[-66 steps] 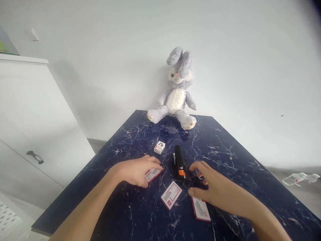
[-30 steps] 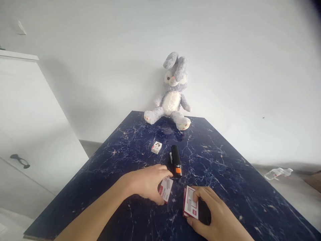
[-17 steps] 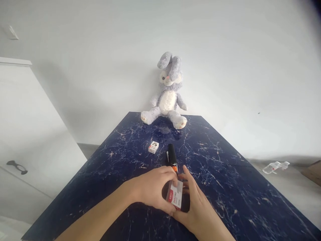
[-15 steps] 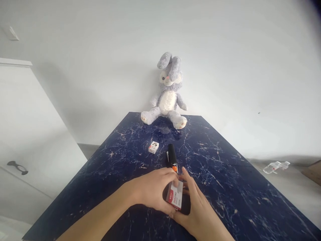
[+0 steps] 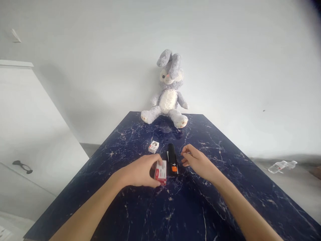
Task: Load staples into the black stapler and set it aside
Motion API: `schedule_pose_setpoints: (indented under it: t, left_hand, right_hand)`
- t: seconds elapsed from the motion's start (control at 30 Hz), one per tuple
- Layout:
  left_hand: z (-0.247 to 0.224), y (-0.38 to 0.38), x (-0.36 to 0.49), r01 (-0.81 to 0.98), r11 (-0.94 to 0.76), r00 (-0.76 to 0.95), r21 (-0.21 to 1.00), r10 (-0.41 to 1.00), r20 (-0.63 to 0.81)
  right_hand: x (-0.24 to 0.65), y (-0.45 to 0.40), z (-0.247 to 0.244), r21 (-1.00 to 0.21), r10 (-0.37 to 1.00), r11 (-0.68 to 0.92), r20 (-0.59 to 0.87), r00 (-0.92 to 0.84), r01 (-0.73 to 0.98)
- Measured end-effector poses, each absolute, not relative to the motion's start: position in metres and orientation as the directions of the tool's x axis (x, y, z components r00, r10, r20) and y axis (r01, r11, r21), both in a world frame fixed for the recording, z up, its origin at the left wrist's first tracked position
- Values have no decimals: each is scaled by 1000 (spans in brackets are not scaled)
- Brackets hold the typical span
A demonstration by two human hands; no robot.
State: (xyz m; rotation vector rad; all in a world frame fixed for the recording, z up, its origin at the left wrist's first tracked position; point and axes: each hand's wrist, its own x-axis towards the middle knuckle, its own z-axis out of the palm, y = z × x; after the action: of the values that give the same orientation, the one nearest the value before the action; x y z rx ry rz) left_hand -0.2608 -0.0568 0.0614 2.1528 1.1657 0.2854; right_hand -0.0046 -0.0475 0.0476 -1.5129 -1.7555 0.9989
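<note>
In your left hand [image 5: 141,172]: a stack of red-and-white boxes [image 5: 161,172], grasped between your thumb and fingers just left of the stapler; you can't tell whether it rests on the table or is slightly raised.
Box contents: hidden from you; the print is blurred.
Stapler: black [image 5: 173,159], lying lengthwise before you, its orange part at the end nearer you.
Your right hand [image 5: 194,162]: grip released, fingers loosely curled, just right of the stapler.
Small white box [image 5: 153,146]: beyond your left hand, dark picture on top, contents hidden.
Table [image 5: 190,204]: dark blue, marbled with pale veins, under your hands.
Plush rabbit [image 5: 168,98]: seated at your table's far end, by the wall.
Clear bottle [image 5: 278,166]: lying on the floor to your right.
</note>
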Motion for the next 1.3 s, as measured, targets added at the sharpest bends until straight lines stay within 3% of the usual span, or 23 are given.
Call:
schedule_pose_setpoints:
  t: [0.13,0.27,0.37,0.53,0.6,0.77,0.93,1.13,1.3]
  left_hand:
    - [41,-44,-254,588,-322,516,742,856,-38]
    - [31,-44,-245,586,-398,522,706,852,47]
    - [33,-41,-250,547,-469,549,694,826,125]
    - [27,-23,-263,615,-415,246,670,909,336]
    - [21,-18,-263,688,-345,193,638,935,298]
    - [22,-29,-246,691,-413,375,593,906,194]
    - [36,-43,-241,705,-419,426,572,895,131]
    - [45,-44,-263,694,-409,564,593,820,-94]
    - [26,-45,-258,734,-391,505,555,861,-61]
  right_hand:
    - [-20,-34,31,-871,976,59,-52,-211,488]
    - [-23,-43,18,-766,980,175,73,-187,619]
    - [-21,-47,18,-765,981,163,61,-182,624]
    - [-21,-48,21,-777,987,132,47,-152,615]
    - [-21,-48,21,-783,987,133,45,-157,608]
    - [-19,-47,19,-788,982,147,43,-184,598]
    - [-17,-44,14,-792,976,173,59,-209,586]
    - [-17,-46,17,-805,980,140,31,-194,577]
    - [-24,-56,21,-821,984,158,86,-155,549]
